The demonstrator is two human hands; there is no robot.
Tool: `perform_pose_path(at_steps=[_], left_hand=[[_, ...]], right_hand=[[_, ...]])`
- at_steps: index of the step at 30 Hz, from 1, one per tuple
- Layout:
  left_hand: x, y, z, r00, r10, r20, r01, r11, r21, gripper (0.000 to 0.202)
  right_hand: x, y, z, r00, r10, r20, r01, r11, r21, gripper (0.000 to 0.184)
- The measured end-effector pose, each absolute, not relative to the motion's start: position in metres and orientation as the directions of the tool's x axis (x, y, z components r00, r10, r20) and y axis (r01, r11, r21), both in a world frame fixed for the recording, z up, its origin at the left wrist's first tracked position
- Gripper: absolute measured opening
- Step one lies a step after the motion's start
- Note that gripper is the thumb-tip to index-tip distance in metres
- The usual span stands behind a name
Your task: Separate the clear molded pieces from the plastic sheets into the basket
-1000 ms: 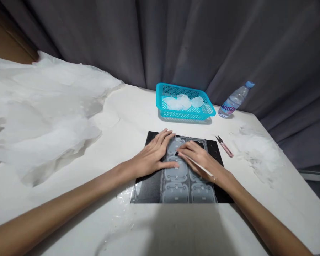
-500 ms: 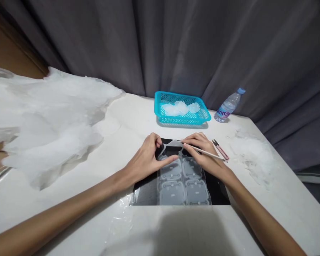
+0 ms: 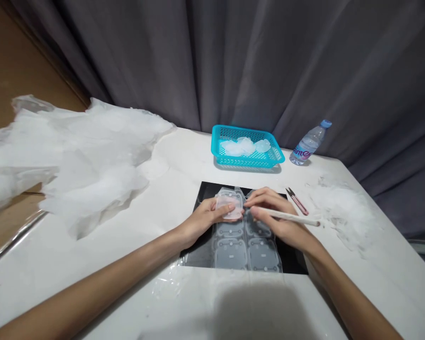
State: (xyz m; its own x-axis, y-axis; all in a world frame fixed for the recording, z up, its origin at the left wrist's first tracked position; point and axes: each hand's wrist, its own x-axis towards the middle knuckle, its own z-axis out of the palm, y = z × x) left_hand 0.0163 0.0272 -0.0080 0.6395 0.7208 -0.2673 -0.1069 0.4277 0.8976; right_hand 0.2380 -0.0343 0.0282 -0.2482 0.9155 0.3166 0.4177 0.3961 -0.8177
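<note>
Sheet [image 3: 233, 255] of clear molded pieces is lying on a black mat [image 3: 294, 259] on the white table [image 3: 163, 302], long axis running front to back, two columns side by side. It's greyish and see-through, rounded corners, little dots and lines on each piece. At the far end, left hand [image 3: 199, 224] has one frosted piece [image 3: 230, 199] pinched under the thumb, broad face towards the camera; can't tell if it's fully free of the sheet. Right hand [image 3: 274, 202] is closed round a slim white tool [image 3: 299, 218] lying crosswise, back end sticking out right, front tip hidden by fingers.

Pink-handled snips [image 3: 297, 202] sit just right of the mat, blades pointing away and left, whitish scraps [image 3: 343, 208] beside them. Big heap of white film [image 3: 99, 151] on the left. Further back, a turquoise basket [image 3: 217, 150] holds some translucent bits [image 3: 246, 146], near a blue-capped bottle [image 3: 309, 144], then grey curtain [image 3: 233, 71].
</note>
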Motion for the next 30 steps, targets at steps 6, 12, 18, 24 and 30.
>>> perform_pose_path(at_steps=[6,12,18,24,30], left_hand=[[0.014,0.028,-0.005,0.645,0.713,-0.275,-0.148,0.469,0.871,0.041],[0.013,0.029,-0.012,0.673,0.702,-0.232,-0.181,0.461,0.869,0.04],[0.011,0.028,-0.005,0.691,0.675,-0.258,-0.172,0.501,0.848,0.04],[0.012,0.028,-0.006,0.695,0.671,-0.256,-0.191,0.516,0.835,0.036],[0.013,0.019,-0.011,0.708,0.645,-0.289,-0.047,0.451,0.891,0.039]], right_hand=[[0.246,-0.025,0.011,-0.098,0.889,0.448,0.644,0.399,-0.652,0.042],[0.234,-0.029,-0.001,-0.167,0.961,0.222,0.638,0.277,-0.718,0.011],[0.235,-0.028,0.0,-0.123,0.973,0.197,0.568,0.232,-0.79,0.012],[0.23,-0.029,-0.001,-0.12,0.966,0.228,0.559,0.256,-0.788,0.012],[0.227,-0.019,-0.012,-0.059,0.956,0.288,0.671,0.252,-0.698,0.012]])
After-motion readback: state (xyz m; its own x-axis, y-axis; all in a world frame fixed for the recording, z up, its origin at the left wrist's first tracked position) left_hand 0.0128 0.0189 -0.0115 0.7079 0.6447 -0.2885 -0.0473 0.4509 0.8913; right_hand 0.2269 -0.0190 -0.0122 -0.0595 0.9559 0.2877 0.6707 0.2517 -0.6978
